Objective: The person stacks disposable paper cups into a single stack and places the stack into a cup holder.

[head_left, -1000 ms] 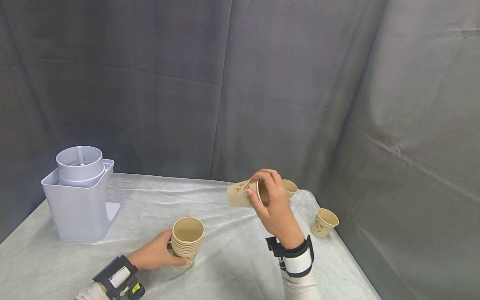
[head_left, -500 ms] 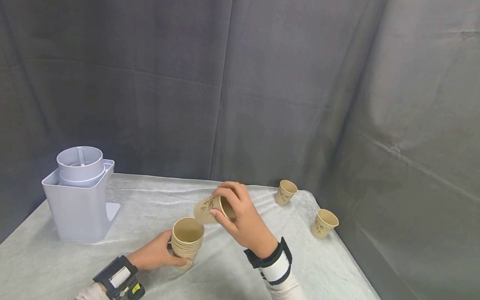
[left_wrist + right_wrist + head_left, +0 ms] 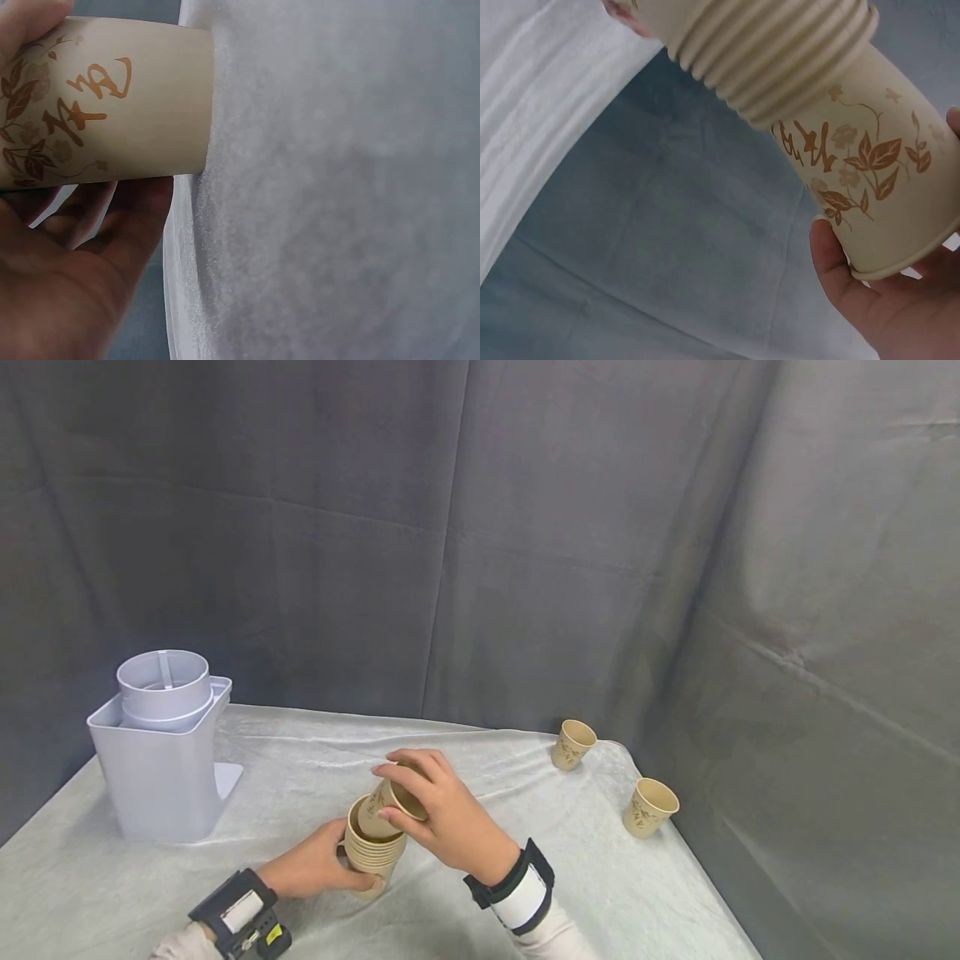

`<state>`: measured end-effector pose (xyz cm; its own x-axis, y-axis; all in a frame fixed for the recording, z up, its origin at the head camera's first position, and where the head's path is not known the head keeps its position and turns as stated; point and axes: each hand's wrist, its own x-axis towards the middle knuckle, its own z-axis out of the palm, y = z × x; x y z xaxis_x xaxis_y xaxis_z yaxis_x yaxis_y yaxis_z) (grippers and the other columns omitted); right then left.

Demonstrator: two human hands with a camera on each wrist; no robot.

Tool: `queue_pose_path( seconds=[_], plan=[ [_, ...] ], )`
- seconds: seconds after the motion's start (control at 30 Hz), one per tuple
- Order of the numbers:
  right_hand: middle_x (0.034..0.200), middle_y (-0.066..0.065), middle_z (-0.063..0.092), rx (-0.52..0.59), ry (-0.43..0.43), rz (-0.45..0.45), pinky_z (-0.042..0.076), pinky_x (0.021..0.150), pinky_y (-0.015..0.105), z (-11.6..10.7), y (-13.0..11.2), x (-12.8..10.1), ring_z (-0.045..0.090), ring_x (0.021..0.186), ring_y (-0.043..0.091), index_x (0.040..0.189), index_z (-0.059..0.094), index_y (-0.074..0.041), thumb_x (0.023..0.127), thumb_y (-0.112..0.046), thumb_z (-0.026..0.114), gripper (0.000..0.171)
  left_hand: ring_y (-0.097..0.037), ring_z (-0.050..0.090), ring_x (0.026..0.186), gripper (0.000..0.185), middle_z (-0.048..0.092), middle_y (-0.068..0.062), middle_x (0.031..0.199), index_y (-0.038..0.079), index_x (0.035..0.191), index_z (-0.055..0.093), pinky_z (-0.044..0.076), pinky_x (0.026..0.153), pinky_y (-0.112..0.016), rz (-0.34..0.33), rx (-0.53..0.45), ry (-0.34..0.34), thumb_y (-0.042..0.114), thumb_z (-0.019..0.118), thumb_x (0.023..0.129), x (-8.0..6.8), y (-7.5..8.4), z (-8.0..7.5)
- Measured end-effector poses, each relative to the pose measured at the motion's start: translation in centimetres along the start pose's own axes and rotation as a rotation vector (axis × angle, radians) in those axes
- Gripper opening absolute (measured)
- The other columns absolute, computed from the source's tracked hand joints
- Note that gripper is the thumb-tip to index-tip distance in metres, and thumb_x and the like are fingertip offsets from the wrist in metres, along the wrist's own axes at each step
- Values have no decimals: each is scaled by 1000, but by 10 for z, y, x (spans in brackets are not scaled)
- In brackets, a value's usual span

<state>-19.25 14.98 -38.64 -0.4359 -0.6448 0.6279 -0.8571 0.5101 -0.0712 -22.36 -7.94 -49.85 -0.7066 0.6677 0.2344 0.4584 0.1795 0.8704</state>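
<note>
My left hand (image 3: pixel 322 862) grips a stack of nested beige paper cups (image 3: pixel 372 853) low on its side, mouth up, on the cloth. In the left wrist view the stack's lowest cup (image 3: pixel 142 97) shows brown lettering and leaves between thumb and fingers. With thumb and fingers near the rim, my right hand (image 3: pixel 447 814) holds a single paper cup (image 3: pixel 377 814), tilted, its base inside the stack's mouth. The right wrist view shows this cup (image 3: pixel 885 165) partly inside the ribbed rims of the stack (image 3: pixel 772 52); its lower end is hidden there.
Two more paper cups stand upright at the right: one farther back (image 3: pixel 573 747), one near the table's right edge (image 3: pixel 648 809). A pale grey plastic container (image 3: pixel 153 785) with a round cylinder (image 3: pixel 165 697) in its top stands at the left. Grey curtains (image 3: pixel 337 543) enclose the cloth-covered table (image 3: pixel 300 752).
My right hand has moved left and down with its cup, from beside the far cup to the stack, and the cup's base has entered the stack's mouth. The left hand has stayed in place.
</note>
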Motion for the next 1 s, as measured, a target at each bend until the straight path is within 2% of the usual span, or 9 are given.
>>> queue_pose_path(
  seconds=[0.23,0.4,0.63,0.8,1.0],
  plan=[
    [147,3,51,-34,-67,-15,42,113,29,13,-3,1,47,135,18,146,53,-19,101,-34,64,48,-9,62,116,63,64,-8,128,6,137,54,48,100,-24,7,-29,-22,25,84,84,1,1,0],
    [149,2,50,-13,-124,13,41,114,32,18,-5,0,45,137,17,147,53,-19,104,-38,58,47,-8,63,113,61,64,-10,127,4,136,54,49,99,-22,17,-55,-36,23,83,85,2,-1,1],
    [151,1,48,37,-187,50,43,113,32,24,-8,-1,42,140,15,147,53,-20,107,-40,51,45,-7,64,110,64,63,-13,127,0,137,51,52,95,-23,-13,-71,-40,21,82,86,1,2,1],
    [150,2,49,-2,-210,38,43,112,29,29,-8,-2,43,139,16,148,52,-19,108,-38,48,44,-7,64,109,66,63,-14,126,-2,138,50,53,93,-24,-2,-51,-38,22,82,86,0,4,0],
    [151,4,48,-16,-244,69,43,113,31,36,-10,-3,43,139,17,150,50,-19,109,-40,46,46,-9,65,109,64,62,-17,129,-2,138,51,54,94,-23,-2,-92,-51,20,82,86,1,3,0]
  ],
)
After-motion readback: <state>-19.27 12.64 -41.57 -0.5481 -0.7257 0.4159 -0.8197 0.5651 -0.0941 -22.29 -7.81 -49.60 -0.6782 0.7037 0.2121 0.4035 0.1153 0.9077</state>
